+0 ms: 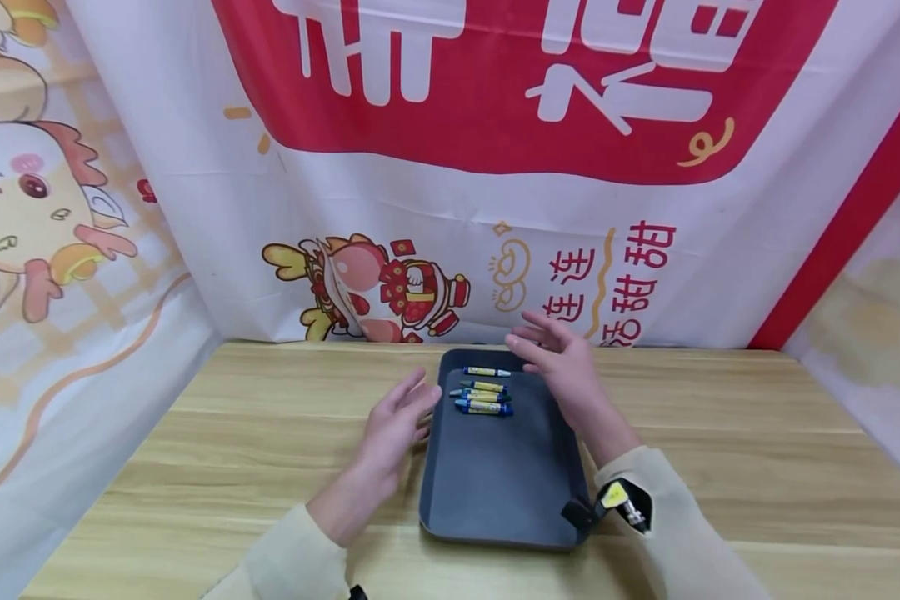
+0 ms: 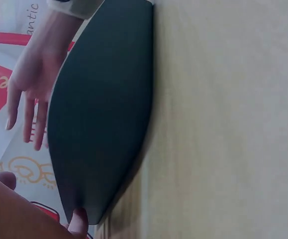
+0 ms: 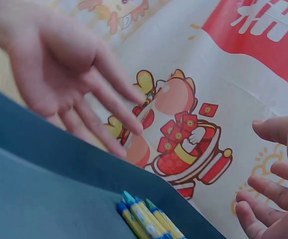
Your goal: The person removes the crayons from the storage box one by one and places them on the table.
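Printed cloth fills the back of the scene, a white backdrop [image 1: 390, 200] with a huge red panel, white characters and a cartoon figure lying on its side, and more cartoon print runs up the left. Below it stretches the worktop [image 1: 292, 425], pale wood with the grain running across. On that sits the dark grey tray [image 1: 502, 487], flat, its long sides running away from the person, its far end close to the cloth.

Two cream sleeves [image 1: 690, 517] come in from the near edge, and here are the hands! Left hand [image 1: 390, 429]: fingers out straight, nothing in the grip, right up beside the tray's left wall; whether a fingertip actually touches it, I cannot tell. Right hand [image 1: 566, 367]: raised by the far right corner, fingers spread apart, nothing held there either. Both palms are turned inward, with the tray between them. Around the right wrist goes a black band [image 1: 581, 514], a yellow tag [image 1: 613, 495] showing at the gap in the cuff.

And down to the smallest, the crayons [image 1: 486, 408]! At least four of them, yellow wrappers, blue ends, lying crosswise on the tray floor in its far half. One lies alone nearest the far wall, its tip to the right; the others bunch just nearer, with pale blue tips among those facing left.
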Demonstrator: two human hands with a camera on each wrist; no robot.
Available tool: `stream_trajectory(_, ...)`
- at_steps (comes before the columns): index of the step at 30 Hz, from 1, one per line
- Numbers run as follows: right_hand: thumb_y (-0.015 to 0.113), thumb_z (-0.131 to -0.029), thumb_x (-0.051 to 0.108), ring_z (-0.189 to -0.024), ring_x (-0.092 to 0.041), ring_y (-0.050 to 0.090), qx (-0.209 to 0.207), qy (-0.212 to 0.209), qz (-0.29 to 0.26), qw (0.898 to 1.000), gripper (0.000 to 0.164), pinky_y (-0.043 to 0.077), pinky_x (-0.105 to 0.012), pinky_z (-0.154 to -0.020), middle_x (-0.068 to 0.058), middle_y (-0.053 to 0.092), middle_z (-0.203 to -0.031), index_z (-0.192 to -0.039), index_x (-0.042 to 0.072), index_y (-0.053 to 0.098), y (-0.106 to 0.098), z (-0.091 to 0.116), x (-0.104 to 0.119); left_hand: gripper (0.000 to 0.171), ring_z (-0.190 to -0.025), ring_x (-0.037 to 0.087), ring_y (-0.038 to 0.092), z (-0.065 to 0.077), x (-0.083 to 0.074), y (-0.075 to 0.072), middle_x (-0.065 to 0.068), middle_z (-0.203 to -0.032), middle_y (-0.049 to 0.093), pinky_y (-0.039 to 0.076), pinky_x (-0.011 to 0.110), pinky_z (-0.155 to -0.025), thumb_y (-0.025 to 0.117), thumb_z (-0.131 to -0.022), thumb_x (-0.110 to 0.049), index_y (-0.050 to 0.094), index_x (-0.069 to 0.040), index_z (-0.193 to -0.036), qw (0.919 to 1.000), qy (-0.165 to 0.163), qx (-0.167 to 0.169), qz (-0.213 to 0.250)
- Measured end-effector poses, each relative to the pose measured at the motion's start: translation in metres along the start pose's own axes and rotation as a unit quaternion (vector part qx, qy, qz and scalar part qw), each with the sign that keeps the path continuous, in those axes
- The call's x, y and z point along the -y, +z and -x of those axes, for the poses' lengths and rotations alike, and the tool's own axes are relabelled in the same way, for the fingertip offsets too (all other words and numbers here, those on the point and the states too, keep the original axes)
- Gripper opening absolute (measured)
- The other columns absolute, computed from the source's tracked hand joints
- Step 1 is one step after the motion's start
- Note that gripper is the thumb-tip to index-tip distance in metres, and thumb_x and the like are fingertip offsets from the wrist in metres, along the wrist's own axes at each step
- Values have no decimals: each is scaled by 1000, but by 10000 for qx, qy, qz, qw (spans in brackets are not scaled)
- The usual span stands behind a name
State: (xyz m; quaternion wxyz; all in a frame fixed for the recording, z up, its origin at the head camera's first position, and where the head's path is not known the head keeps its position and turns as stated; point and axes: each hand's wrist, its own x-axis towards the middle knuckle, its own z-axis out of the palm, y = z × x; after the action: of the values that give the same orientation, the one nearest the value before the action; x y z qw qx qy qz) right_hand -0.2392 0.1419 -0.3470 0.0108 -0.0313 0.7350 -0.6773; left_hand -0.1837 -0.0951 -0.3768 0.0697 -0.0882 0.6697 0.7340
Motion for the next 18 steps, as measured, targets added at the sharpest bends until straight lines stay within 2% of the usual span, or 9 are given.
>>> stream_trajectory(6,72,-103,29,-121,-14,66,-99,-101,-384,9992,52,56,-39,-101,-12,66,-147,-152,19,58,18,-8,-1,64,-153,36,46,-2,9,2,15,-168,43,41,56,-125,71,-102,-23,46,-22,-161,9999,-32,52,-96)
stream_trajectory(11,73,-102,27,-112,-10,67,-177,-194,-343,9991,45,55,-40,-99,-11,70,-140,-145,19,65,26,-11,-4,62,-154,35,45,-5,14,1,13,-167,46,44,54,-122,69,-102,-16,47,-21,-161,9994,-145,46,-301)
stream_trajectory(15,75,-101,27,-110,-11,68,-267,-121,-249,9993,40,53,-42,-100,-11,73,-137,-139,18,70,28,-14,-11,62,-155,35,44,-6,15,0,14,-167,46,44,55,-122,66,-103,-11,47,-19,-161,9989,-235,186,-358)
stream_trajectory(18,76,-99,26,-111,-13,67,-328,-22,-60,9994,37,52,-39,-97,-9,74,-135,-135,18,73,29,-16,-17,61,-155,35,44,-7,15,-3,14,-168,45,43,56,-123,64,-103,-8,47,-18,-161,9986,-235,298,-355)
